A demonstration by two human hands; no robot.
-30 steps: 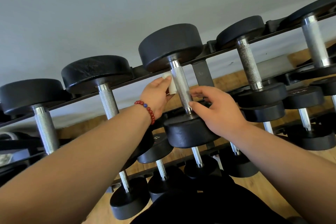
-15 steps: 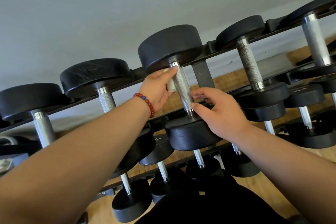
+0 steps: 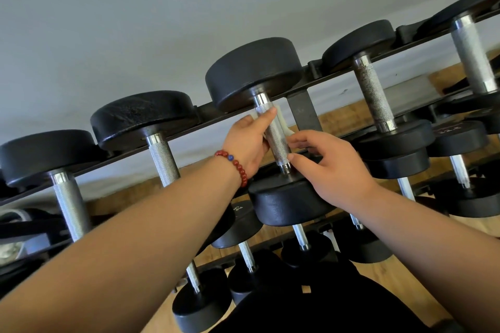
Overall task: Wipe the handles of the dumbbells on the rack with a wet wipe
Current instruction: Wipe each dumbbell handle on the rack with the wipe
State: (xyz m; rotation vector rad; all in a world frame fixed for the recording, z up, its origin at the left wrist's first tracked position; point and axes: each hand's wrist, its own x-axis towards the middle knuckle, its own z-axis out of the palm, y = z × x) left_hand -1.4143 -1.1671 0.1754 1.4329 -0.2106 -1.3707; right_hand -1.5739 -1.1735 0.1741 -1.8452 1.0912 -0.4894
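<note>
- Far-left dumbbell (image 3: 71, 205): black round heads, knurled steel grip, seated on the top rail of the rack (image 3: 200, 113).
- Second dumbbell (image 3: 165, 165): same pattern, scuffed far head, just beside the first.
- Bead bracelet (image 3: 233, 167): red with one blue bead, worn on the left wrist.
- Left hand (image 3: 249, 140): clasped round the upper part of the centre handle (image 3: 278, 143), thumb laid across the front, wipe trapped against the steel.
- Wet wipe (image 3: 282, 121): white, showing behind the handle on its right side, below the far head.
- Centre dumbbell (image 3: 289, 203): on the top rail, near head toward the camera, lower half of the handle bare.
- Right hand (image 3: 332, 167): slack, grasping nothing; thumb tip touching the handle's lower end, fingers loosely bent above the near head.
- Rack upright (image 3: 304, 113): dark flat bar just behind the wipe.
- Fourth dumbbell (image 3: 373, 97): rust-speckled handle.
- Fifth dumbbell (image 3: 473, 57): thicker handle, at the far right.
- Lower-tier dumbbells (image 3: 300, 236): smaller, beneath the top row, above wooden floor (image 3: 405, 273).
</note>
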